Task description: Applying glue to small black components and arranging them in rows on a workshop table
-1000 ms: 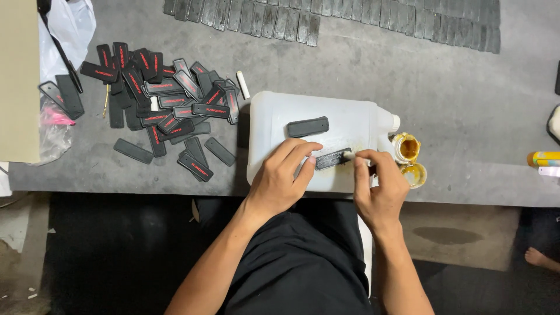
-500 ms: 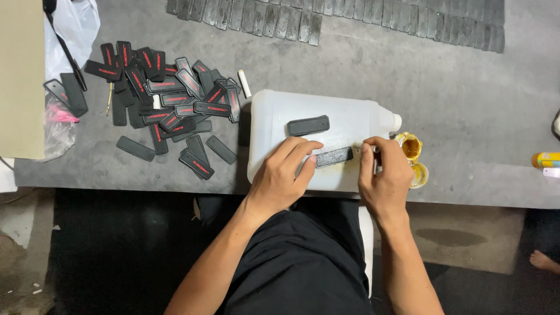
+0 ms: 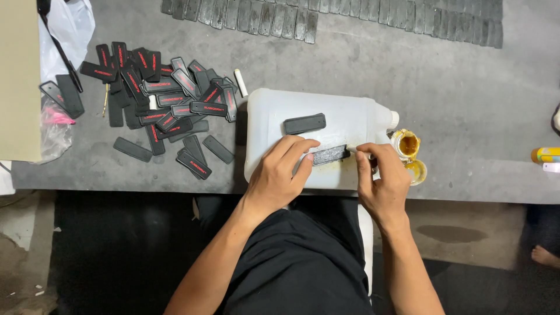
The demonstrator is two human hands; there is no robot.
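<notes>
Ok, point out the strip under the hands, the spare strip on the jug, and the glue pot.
glossy strip (image 3: pixel 331 155), head view, middle of its wet top face.
spare black strip (image 3: pixel 304 123), head view, centre of its top.
glue pot (image 3: pixel 408 143), head view, yellow contents inside rim.

A small black rectangular patch (image 3: pixel 331 155), its surface glistening, lies flat near the lower edge of a white plastic jug (image 3: pixel 350 119) at centre frame. A second, dry black patch (image 3: pixel 304 123) rests just above it.
</notes>
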